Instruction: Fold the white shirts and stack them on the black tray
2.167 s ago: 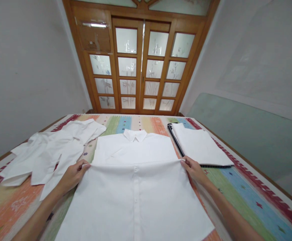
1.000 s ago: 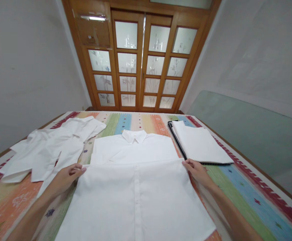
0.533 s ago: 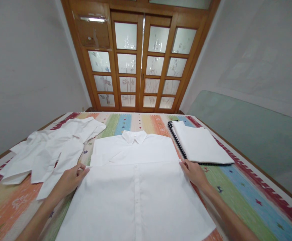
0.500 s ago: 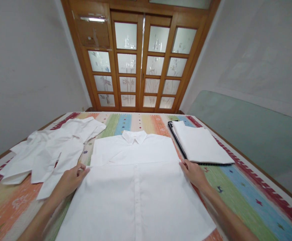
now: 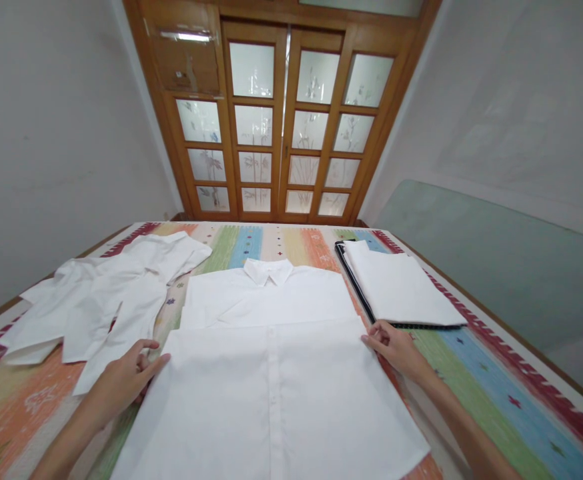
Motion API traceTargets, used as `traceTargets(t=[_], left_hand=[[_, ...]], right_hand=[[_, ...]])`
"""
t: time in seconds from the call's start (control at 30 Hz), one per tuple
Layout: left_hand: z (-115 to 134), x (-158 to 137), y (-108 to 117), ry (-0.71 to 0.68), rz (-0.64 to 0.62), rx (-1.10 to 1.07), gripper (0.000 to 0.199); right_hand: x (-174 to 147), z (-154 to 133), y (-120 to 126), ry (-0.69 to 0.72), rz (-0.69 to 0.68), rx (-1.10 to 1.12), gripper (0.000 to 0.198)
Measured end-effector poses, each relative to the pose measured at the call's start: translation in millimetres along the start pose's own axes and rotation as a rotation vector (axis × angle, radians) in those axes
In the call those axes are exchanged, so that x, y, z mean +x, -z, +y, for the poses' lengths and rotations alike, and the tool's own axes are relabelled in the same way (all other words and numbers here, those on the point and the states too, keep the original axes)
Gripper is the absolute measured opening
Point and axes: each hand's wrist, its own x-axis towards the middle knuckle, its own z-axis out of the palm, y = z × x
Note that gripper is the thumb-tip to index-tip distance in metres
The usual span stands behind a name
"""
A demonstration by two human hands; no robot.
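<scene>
A white collared shirt [image 5: 311,387] lies in front of me on the patterned cloth. Its collar points away from me, and a straight crease or folded edge runs across it. The button strip comes down the middle of the near part. Beside the left end of that edge is my left hand [image 5: 134,373], thumb and index finger apart, the thumb tip close to the fabric. At the right end, my right hand [image 5: 396,348] has its thumb and forefinger slightly spread at the shirt's side, with no fabric visibly pinched.
Several crumpled white garments [image 5: 106,293] lie to the left. On the right sits a folded white cloth [image 5: 406,283] on a dark folded one. A striped, colourful cloth [image 5: 501,380] covers the surface. A pale green panel [image 5: 501,253] stands along the right wall, and wooden doors [image 5: 281,133] are ahead.
Both hands have let go of the shirt's folded edge. My left hand has moved slightly left and toward me, its fingers spreading; my right has shifted slightly outward. The shirt lies nearly the same.
</scene>
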Motion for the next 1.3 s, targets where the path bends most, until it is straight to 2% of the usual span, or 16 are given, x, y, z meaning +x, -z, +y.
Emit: traceTargets(t=[0.07, 0.2, 0.37, 0.53, 0.7, 0.9, 1.07, 1.2, 1.3], left_hand=[[-3.4, -5.1, 0.2, 0.016, -0.068, -0.050, 0.062], [-9.1, -10.5, 0.7, -0.042, -0.074, -0.142, 0.066], [-14.4, -6.1, 4.1, -0.002, -0.224, -0.357, 0.084], [-2.7, -8.8, 4.7, 0.039, -0.237, -0.506, 0.094], [16.8, -17.8, 5.0, 0.087, -0.269, -0.646, 0.098], [21.9, -18.6, 12.8, 0.085, -0.231, -0.741, 0.088], [23.6, -13.8, 22.8, 0.052, -0.168, -0.710, 0.088], [29.4, -0.4, 26.8, 0.009, -0.088, -0.673, 0.087], [34.5, 17.9, 21.1, -0.023, -0.018, -0.694, 0.083]], right_hand=[[-1.9, 2.1, 2.6, -0.015, -0.044, 0.080, 0.033], [-5.4, 0.0, 6.6, -0.050, -0.169, 0.264, 0.038], [-7.7, -8.8, 17.6, -0.198, -0.369, 0.448, 0.051], [-7.1, -16.0, 26.7, -0.229, -0.367, 0.509, 0.064], [-5.2, -11.2, 15.5, -0.213, -0.409, 0.527, 0.069], [-1.4, -8.1, 11.3, -0.203, -0.330, 0.623, 0.066], [2.7, -10.5, 18.1, -0.197, -0.206, 0.771, 0.052], [15.3, -8.4, 13.0, -0.177, -0.087, 0.763, 0.052], [31.1, -9.9, 3.2, -0.189, -0.008, 0.760, 0.056]])
